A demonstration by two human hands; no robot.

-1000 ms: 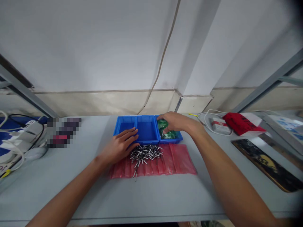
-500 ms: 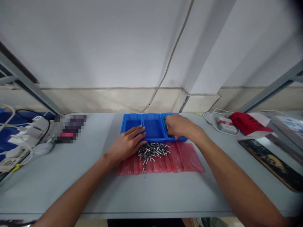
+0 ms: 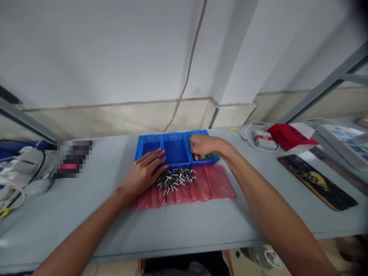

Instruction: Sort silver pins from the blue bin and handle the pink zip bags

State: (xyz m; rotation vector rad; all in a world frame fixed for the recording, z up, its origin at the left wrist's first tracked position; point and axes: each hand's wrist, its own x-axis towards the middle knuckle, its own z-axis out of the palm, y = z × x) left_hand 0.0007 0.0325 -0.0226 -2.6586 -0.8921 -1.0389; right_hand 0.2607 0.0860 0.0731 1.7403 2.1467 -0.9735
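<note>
My left hand (image 3: pixel 144 169) rests with stretched fingers over the front of the left blue bin (image 3: pixel 137 150), beside a pile of small silver metal pieces like blind rivets (image 3: pixel 176 178). The pile lies on a pink plastic bag sheet (image 3: pixel 220 184) in front of the bins. The middle blue bin (image 3: pixel 175 148) shows a bare floor. Inside the right blue bin (image 3: pixel 198 132), my right hand (image 3: pixel 205 145) reaches down with curled fingers, over green material (image 3: pixel 211 156). What its fingertips hold, if anything, is hidden.
At left are a power strip with white plugs (image 3: pixel 24 161) and a blurred-out dark item (image 3: pixel 76 155). On the right lie a small white box (image 3: pixel 263 140), a cable, a red packet (image 3: pixel 290 137) and a long black board (image 3: pixel 316 182). A wall stands behind the table.
The view has turned slightly right, so things sit further left. My right hand stays in the right bin, and more green material shows below it. My left hand keeps its place.
</note>
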